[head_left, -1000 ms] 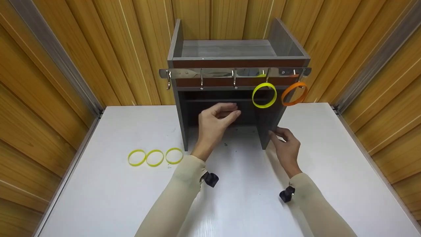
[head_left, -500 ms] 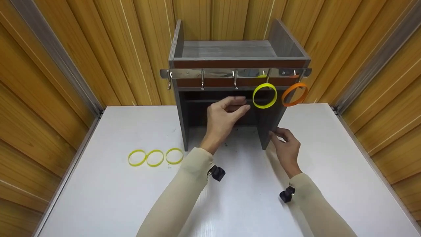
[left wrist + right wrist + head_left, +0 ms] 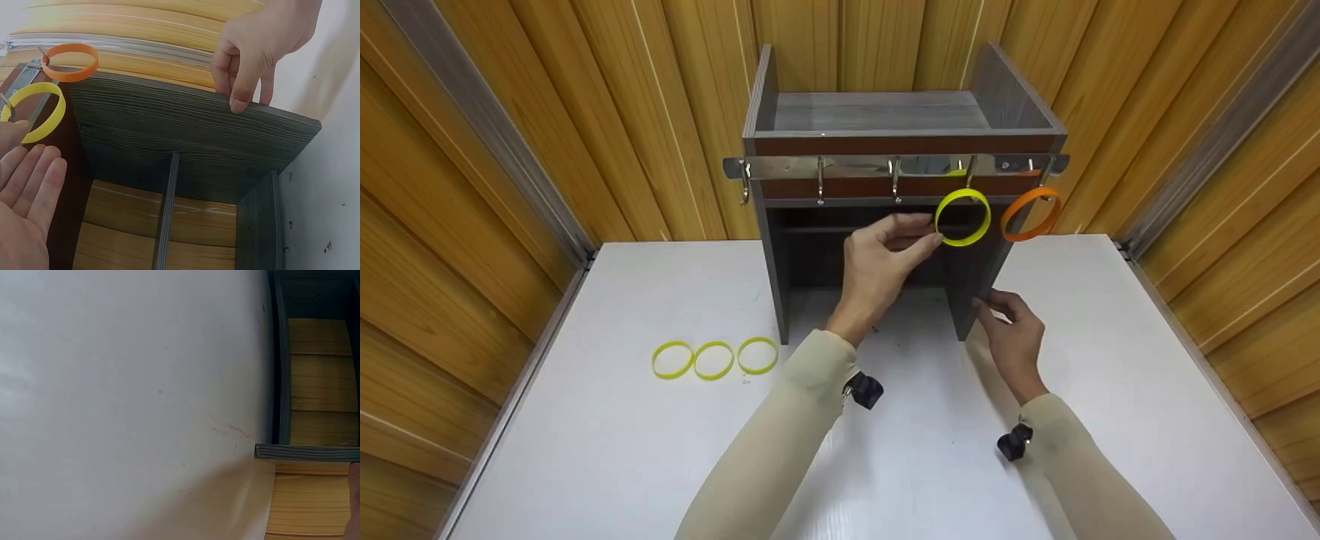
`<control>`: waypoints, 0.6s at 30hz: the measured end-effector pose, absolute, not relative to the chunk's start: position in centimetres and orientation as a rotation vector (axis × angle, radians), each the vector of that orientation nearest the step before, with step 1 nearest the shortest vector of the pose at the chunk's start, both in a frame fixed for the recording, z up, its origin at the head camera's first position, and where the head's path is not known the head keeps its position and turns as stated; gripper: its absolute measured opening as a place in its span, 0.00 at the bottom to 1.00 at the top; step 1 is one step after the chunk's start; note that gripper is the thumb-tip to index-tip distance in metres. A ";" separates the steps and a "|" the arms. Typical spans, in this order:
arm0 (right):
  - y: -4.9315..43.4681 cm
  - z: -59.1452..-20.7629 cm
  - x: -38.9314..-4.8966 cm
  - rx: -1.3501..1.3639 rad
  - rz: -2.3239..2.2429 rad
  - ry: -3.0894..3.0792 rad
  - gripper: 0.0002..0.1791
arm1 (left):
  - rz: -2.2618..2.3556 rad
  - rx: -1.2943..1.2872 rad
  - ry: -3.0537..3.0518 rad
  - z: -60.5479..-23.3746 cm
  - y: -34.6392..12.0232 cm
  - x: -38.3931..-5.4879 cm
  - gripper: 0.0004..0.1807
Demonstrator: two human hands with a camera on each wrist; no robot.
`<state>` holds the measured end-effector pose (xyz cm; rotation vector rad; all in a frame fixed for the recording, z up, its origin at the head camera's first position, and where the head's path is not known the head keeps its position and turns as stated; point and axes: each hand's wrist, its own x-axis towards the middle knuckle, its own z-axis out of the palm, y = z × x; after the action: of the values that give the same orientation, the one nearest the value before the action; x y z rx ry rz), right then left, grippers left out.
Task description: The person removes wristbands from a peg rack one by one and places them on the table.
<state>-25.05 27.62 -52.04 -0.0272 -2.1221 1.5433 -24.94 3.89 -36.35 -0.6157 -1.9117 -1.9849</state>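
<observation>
A yellow wristband (image 3: 963,217) hangs from a hook of the metal hook rail (image 3: 855,166), beside an orange wristband (image 3: 1032,214) on the rightmost hook. My left hand (image 3: 881,266) has its thumb and forefinger at the yellow band's left edge, pinching it; the left wrist view shows the thumb over the band (image 3: 56,115) and the other fingers extended behind. My right hand (image 3: 1011,334) grips the front edge of the right side panel of the grey wooden shelf (image 3: 971,292), thumb on the inner face. In the right wrist view only a sliver of that hand shows.
Three yellow wristbands (image 3: 713,361) lie in a row on the white table (image 3: 585,450), left of the shelf. The three left hooks (image 3: 820,184) of the rail carry nothing. Wood-patterned walls (image 3: 660,112) enclose the table at the back and sides.
My left hand has moved right and slightly up, from the front of the shelf opening to the hanging yellow wristband. My right hand stays on the side panel.
</observation>
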 end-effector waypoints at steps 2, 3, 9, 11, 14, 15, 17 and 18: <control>27.7 -52.1 -25.1 -0.011 1.543 -2.119 0.10 | -1.986 -0.613 -1.912 -36.2 4.0 -24.9 0.14; 27.8 -52.1 -25.1 -0.009 1.541 -2.120 0.10 | -1.980 -0.609 -1.915 -36.2 4.1 -24.9 0.13; 27.7 -52.0 -25.2 -0.009 1.537 -2.119 0.11 | -1.981 -0.592 -1.898 -35.8 4.4 -25.2 0.12; 27.3 -51.3 -24.8 -0.025 1.534 -2.124 0.10 | -1.981 -0.583 -1.895 -35.8 4.5 -25.3 0.12; 27.3 -51.4 -24.8 -0.025 1.528 -2.127 0.11 | -2.004 -0.565 -1.888 -35.8 4.6 -25.4 0.12; 27.3 -51.4 -24.8 -0.031 1.522 -2.133 0.11 | -2.034 -0.562 -1.875 -35.8 4.6 -25.4 0.12; 27.5 -51.6 -24.9 -0.032 1.513 -2.141 0.11 | -2.087 -0.552 -1.851 -35.8 4.5 -25.3 0.12; 27.7 -52.1 -25.2 -0.035 1.510 -2.144 0.11 | -2.110 -0.549 -1.840 -35.8 4.5 -25.3 0.12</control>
<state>-25.19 27.69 -52.07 -0.0348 -2.1436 1.5096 -25.32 4.51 -35.81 -0.5491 -1.8402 -2.1101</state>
